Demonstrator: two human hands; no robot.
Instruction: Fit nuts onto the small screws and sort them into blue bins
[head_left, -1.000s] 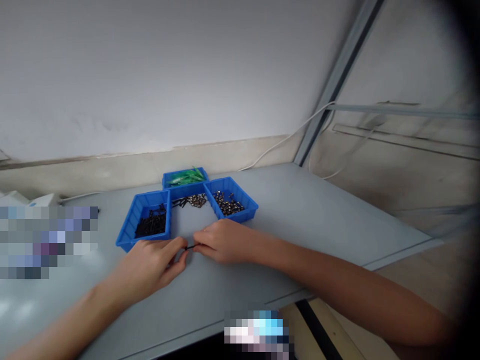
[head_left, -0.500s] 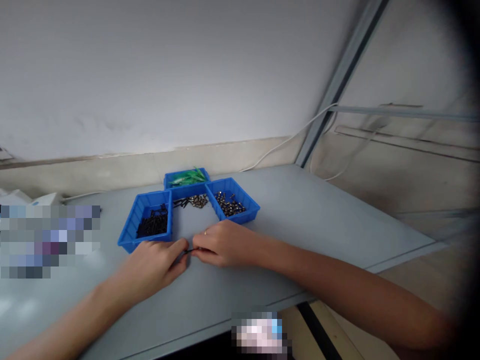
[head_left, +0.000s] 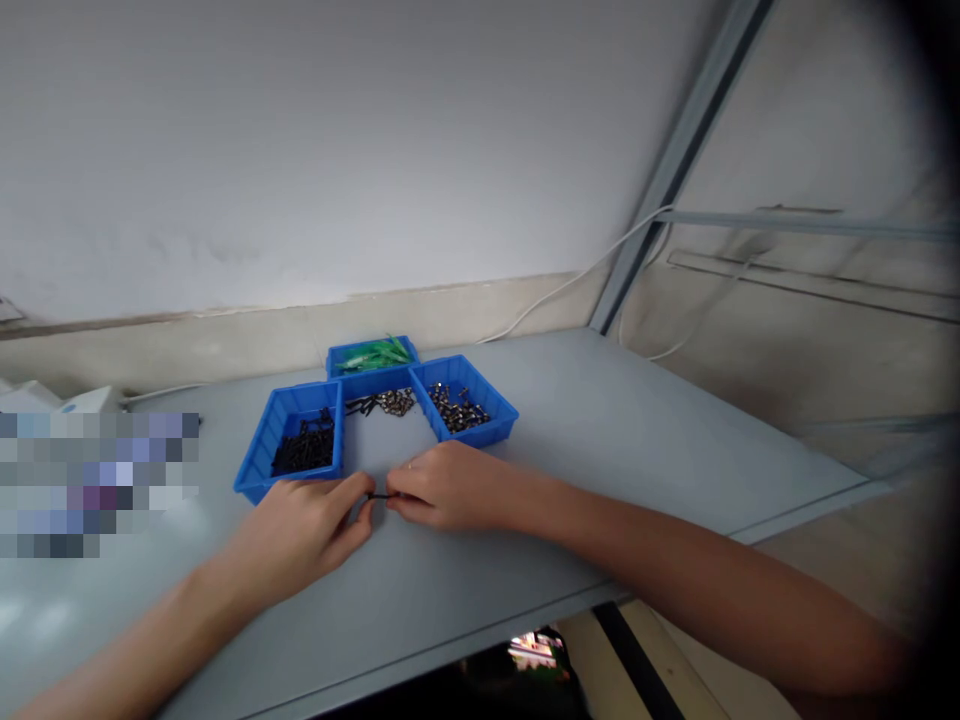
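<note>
Between my two hands is a thin dark piece (head_left: 380, 496), held near the front of the blue bins. My left hand (head_left: 311, 525) pinches its left end, and my right hand (head_left: 442, 487) pinches the other end. Black parts fill much of the left blue bin (head_left: 259, 440), just behind my left hand. Small metallic parts lie in the right blue bin (head_left: 502, 425), behind my right hand. Green slender pieces (head_left: 375, 354) are in the back blue bin. A loose pile of metallic and dark parts (head_left: 394, 402) sits on the table between the bins.
The grey table (head_left: 600, 420) runs to a metal frame post (head_left: 660, 190) at the right. A white cable (head_left: 555, 285) hangs along the wall. White objects (head_left: 90, 400) stand at the left beside a blurred-out area. Below the front edge is a dark object with a bright patch (head_left: 534, 648).
The fingers of my left hand have shifted slightly, with the thumb and index now a little more apart behind the piece. The dark piece is more level. My right hand has hardly moved.
</note>
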